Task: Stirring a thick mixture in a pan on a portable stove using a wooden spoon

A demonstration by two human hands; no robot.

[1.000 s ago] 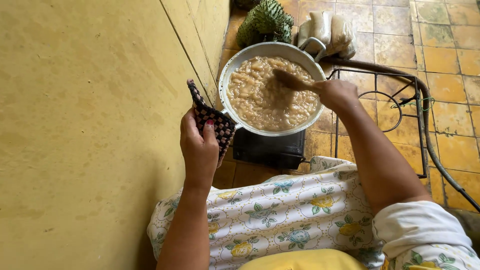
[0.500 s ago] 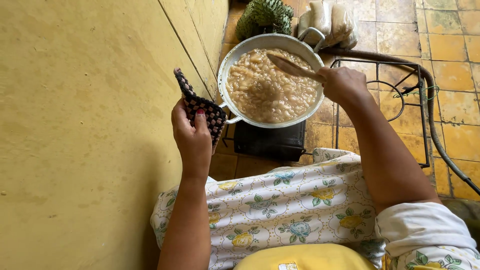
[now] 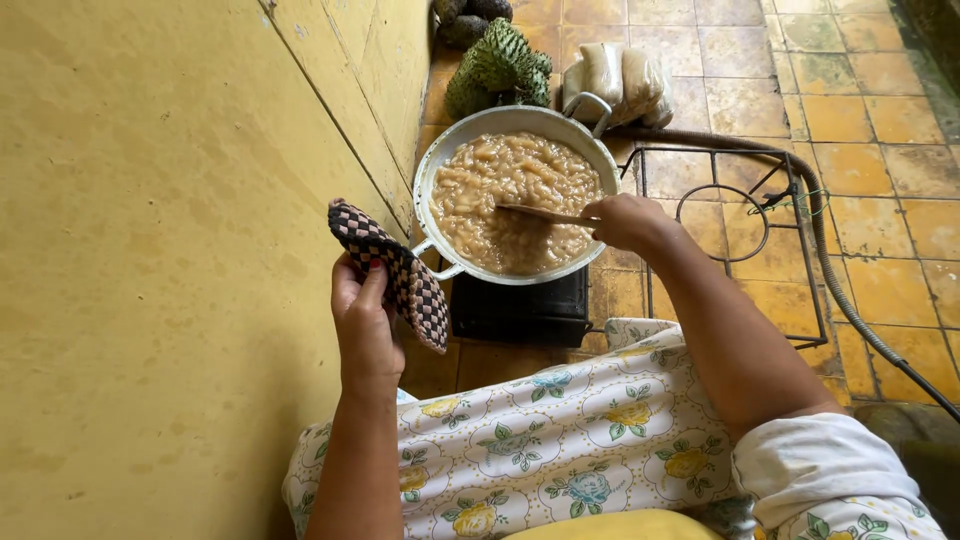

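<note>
The pan (image 3: 520, 120) is a round, shallow, white-enamelled metal one with a thin rim, a loop handle at its far side and a short handle at its near left. It sits on a small black burner (image 3: 520, 310) on the floor, close to the yellow wall (image 3: 150, 250). It is nearly full of a thick, lumpy, beige-brown mash (image 3: 500, 190) with a wet, glossy surface.

The right hand (image 3: 625, 220) is clenched around the end of a wooden spoon (image 3: 545, 212), whose slim brown shaft lies almost flat across the mash with its tip sunk into it. The left hand (image 3: 365, 320) grips a potholder (image 3: 395, 275), thumb on top and fingers behind; its nails are painted red. The potholder is a soft woven pad in a dark and pale checker pattern, bent over the hand, with its lower edge just beside the pan's near handle; whether it touches that handle I cannot tell.

A floral cloth (image 3: 560, 440), white with yellow and blue flowers, covers the person's lap below the burner. To the right of the pan stands a dark wire frame (image 3: 740, 190) with a ring in its middle, and a grey hose (image 3: 850, 300) curves round it. Beyond the pan lie a green, scaly, bumpy fruit (image 3: 500, 65) and clear bags (image 3: 620, 80) of pale stuff. The floor (image 3: 880, 120) is worn orange-yellow tile with dark grout.
</note>
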